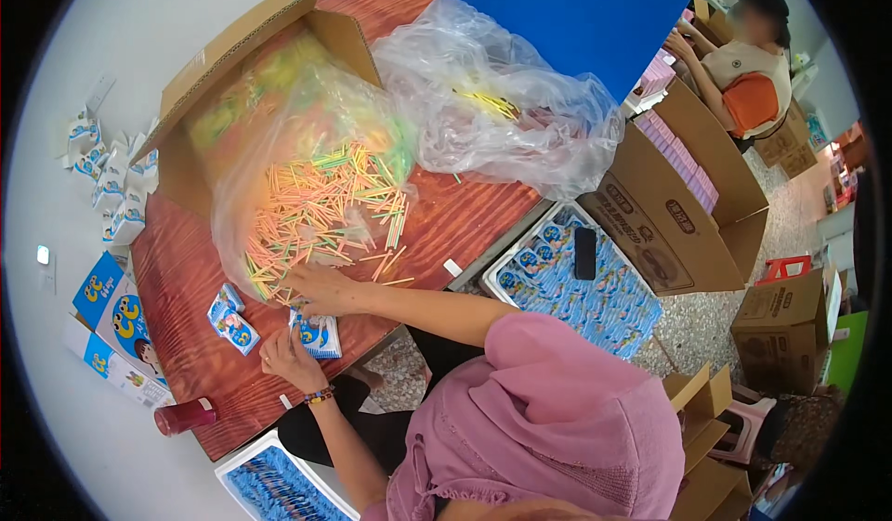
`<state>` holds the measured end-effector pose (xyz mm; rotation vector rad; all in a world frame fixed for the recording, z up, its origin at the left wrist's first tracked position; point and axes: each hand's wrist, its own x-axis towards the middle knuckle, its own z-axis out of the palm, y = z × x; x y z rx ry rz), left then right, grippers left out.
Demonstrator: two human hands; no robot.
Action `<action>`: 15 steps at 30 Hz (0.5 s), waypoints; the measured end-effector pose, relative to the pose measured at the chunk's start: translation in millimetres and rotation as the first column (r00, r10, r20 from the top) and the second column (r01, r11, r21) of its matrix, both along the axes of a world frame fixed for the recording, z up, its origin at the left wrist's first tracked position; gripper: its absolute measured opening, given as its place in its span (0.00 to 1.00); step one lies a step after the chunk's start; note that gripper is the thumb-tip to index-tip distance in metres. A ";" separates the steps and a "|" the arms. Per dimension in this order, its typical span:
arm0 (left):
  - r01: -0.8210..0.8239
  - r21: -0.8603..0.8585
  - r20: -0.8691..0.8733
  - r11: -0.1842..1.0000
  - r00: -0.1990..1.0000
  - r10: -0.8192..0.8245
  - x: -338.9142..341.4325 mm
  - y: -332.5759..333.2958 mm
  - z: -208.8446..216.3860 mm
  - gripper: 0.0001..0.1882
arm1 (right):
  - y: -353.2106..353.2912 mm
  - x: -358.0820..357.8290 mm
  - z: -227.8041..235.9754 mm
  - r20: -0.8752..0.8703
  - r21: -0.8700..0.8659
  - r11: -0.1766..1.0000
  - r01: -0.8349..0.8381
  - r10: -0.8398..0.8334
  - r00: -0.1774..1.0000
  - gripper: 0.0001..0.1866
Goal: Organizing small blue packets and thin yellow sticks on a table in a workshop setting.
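My two hands are apart from each other but close, both working at a blue-and-white printed packet that lies on the wood-grained red counter, near the edge on my side. My left hand is at the packet's left side, fingers bent up toward it; I cannot tell whether they pinch it. My right hand reaches across just above the packet, its fingertips at the near edge of a heap of thin coloured sticks; whether they are closed on any is hidden.

The sticks, mostly orange-pink with some yellow and green, spill out of a clear plastic bag whose back part sits inside a cardboard box tipped toward me. Two more blue-and-white packets lie to the left of my hands. Beyond the heap, to the right, is a second crumpled clear bag with some yellow sticks in it.

A dark red bottle is at the counter's left corner, near a blue printed carton. To my right, a white tray is filled with blue packets, and a black phone rests on them. Another white tray of blue packets sits below the counter's left end.
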<state>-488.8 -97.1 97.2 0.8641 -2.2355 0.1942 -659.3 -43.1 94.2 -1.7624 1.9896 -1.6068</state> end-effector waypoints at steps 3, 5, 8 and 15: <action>0.243 0.137 -0.166 0.960 0.961 -0.219 -2.2 3.9 11.7 0.05 | 5.4 -16.1 15.2 0.261 0.336 0.866 -0.371 0.293 0.920 0.15; 0.435 0.720 -0.628 0.541 0.740 0.240 -4.5 17.9 20.6 0.04 | 14.0 -13.2 34.4 0.333 0.275 0.868 -0.414 0.318 0.888 0.15; 0.671 0.631 -0.776 0.388 0.549 0.311 1.1 10.6 14.9 0.07 | 18.8 -5.5 40.7 0.426 0.188 0.867 -0.462 0.352 0.833 0.14; 0.653 0.650 -0.760 0.389 0.573 0.308 0.8 36.5 29.7 0.07 | 20.9 -6.7 9.3 0.742 -0.033 0.842 -0.538 0.382 0.551 0.16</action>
